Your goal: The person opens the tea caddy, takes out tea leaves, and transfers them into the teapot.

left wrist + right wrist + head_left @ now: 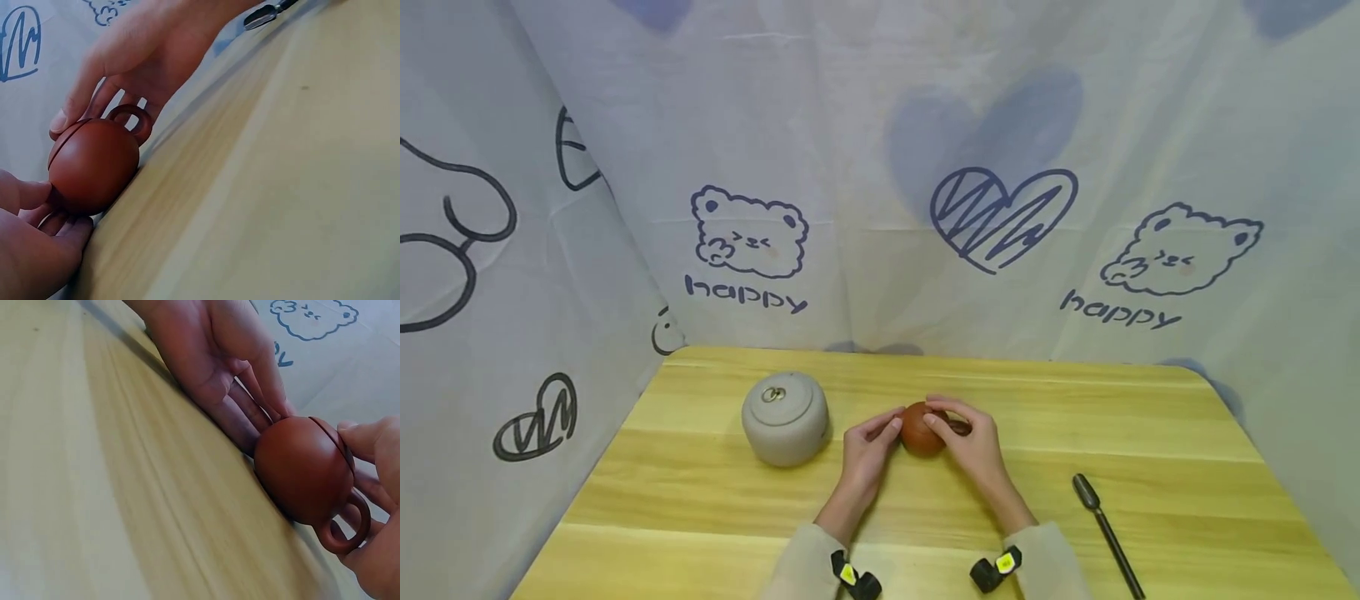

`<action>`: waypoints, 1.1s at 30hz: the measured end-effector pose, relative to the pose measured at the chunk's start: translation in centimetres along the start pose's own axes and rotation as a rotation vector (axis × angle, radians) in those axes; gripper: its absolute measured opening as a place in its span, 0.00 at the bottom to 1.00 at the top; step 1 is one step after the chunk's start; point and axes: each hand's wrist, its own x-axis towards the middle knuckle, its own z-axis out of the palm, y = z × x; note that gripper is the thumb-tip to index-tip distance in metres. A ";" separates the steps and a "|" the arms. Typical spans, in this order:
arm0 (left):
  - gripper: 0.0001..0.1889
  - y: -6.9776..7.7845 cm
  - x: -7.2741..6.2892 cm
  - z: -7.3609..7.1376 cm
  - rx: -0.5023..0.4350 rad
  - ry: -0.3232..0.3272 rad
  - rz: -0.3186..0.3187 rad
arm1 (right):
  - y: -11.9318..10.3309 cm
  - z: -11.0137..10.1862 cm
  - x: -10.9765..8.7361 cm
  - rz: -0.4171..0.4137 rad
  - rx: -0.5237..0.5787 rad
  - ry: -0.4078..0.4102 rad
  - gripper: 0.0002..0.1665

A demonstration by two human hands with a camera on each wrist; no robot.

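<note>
A small reddish-brown clay teapot (921,440) sits on the wooden table between both hands. My left hand (867,454) holds its left side, thumb and fingers around the spout end; the spout itself is hidden by the fingers. From the right, my right hand (981,448) reaches over the top and pinches the lid (338,439), its other fingers behind the pot. The ring-shaped handle (364,528) points right, beneath the right palm. In both wrist views the lid is seated on the body, with a thin dark seam between them.
Left of the hands stands a round grey lidded jar (786,425) with small rings on top. A dark long-handled scoop (1105,525) lies at the right of the table (685,517). Printed cloth (865,200) hangs behind and at the sides.
</note>
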 end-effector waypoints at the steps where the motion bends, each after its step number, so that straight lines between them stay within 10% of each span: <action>1: 0.15 0.0 -0.2 -0.1 0.006 -0.001 -0.004 | -0.1 0.0 -0.1 0.000 -0.008 -0.009 0.13; 33: 0.15 0.2 -2.9 -0.8 0.039 -0.007 0.000 | -5.1 0.2 -2.9 0.009 -0.015 -0.011 0.13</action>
